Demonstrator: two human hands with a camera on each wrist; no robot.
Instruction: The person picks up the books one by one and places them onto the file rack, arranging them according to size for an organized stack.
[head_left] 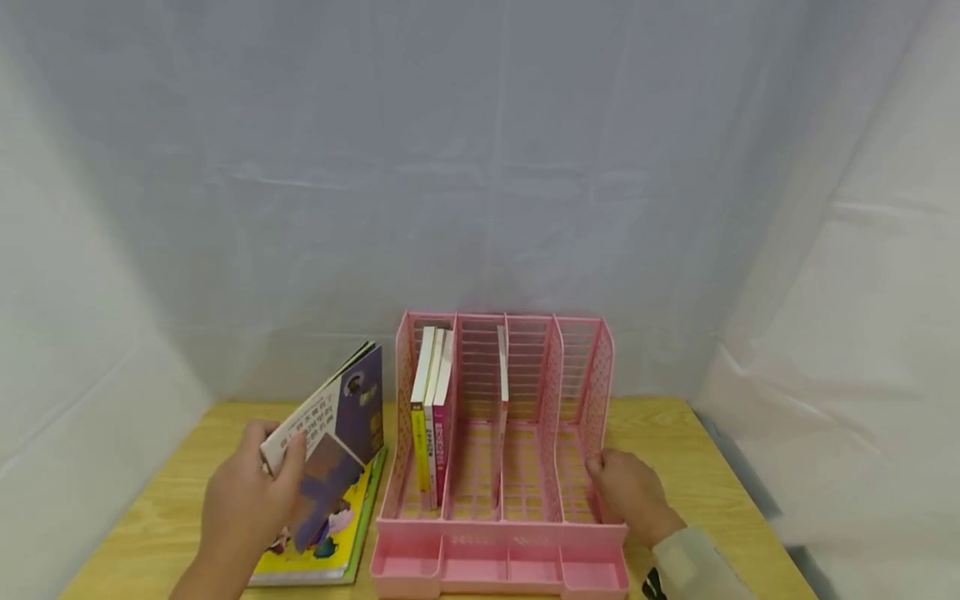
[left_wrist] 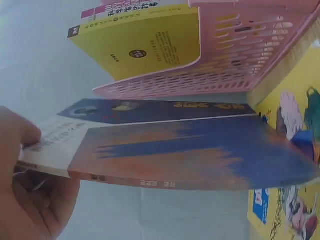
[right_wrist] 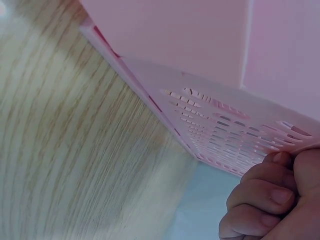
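Observation:
My left hand point(head_left: 251, 492) pinches the upper left corner of a purple and white book point(head_left: 330, 433), holding it tilted beside the pink file rack point(head_left: 501, 533). Seen in the left wrist view, the thumb lies on one face of this book point(left_wrist: 165, 150) and the fingers curl beneath it. My right hand point(head_left: 630, 492) grips the rack's right side wall, its fingers point(right_wrist: 255, 200) curled at the perforated panel's edge. In the rack's leftmost compartment stand several books point(head_left: 431, 408), with yellow, white and magenta spines. One thin book point(head_left: 502, 375) stands upright against the middle divider.
A yellow picture book point(head_left: 330, 550) lies on the wooden table point(head_left: 165, 500) left of the rack, partly covered by the held book. Small open trays point(head_left: 532, 571) run along the rack's front. Pale sheeting point(head_left: 480, 167) encloses the back and sides.

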